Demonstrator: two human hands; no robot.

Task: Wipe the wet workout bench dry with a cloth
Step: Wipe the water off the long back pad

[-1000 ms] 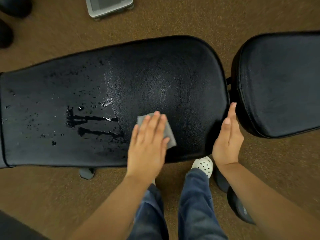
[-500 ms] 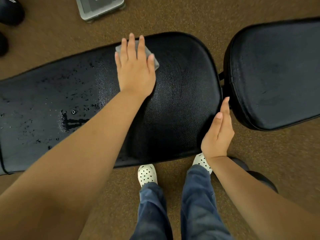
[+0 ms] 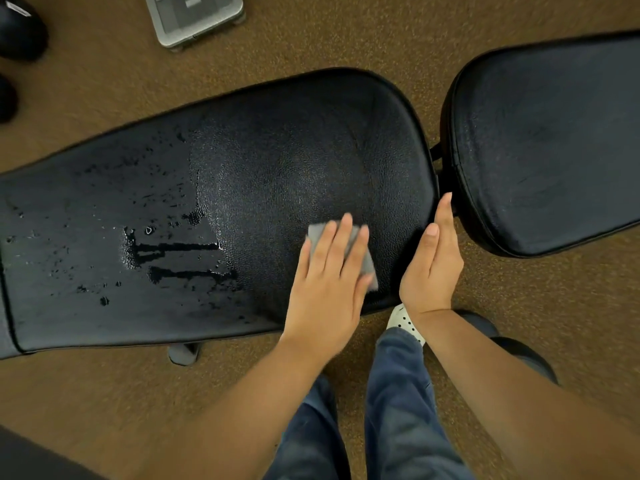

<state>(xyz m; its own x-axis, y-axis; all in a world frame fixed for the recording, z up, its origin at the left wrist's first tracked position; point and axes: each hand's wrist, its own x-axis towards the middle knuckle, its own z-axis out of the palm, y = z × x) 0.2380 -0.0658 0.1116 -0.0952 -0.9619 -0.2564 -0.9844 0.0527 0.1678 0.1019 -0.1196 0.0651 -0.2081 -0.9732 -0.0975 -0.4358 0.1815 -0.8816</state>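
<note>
The left hand (image 3: 329, 285) lies flat with its fingers straight and slightly spread, pressing a small grey cloth (image 3: 367, 263) onto the long black pad of the workout bench (image 3: 277, 150), near the pad's near edge and towards its rounded right end. The cloth shows only past the fingertips and along the hand's right side. The right hand (image 3: 433, 268) is also open, fingers straight and together, resting edge-on against that rounded end, just beside the gap to the second pad (image 3: 547, 143). Left of the cloth the surface is wet: dark streaked puddles (image 3: 173, 252) and scattered droplets. The bench stands on brown carpet (image 3: 346, 36); a grey scale (image 3: 194, 15) lies beyond it.
</note>
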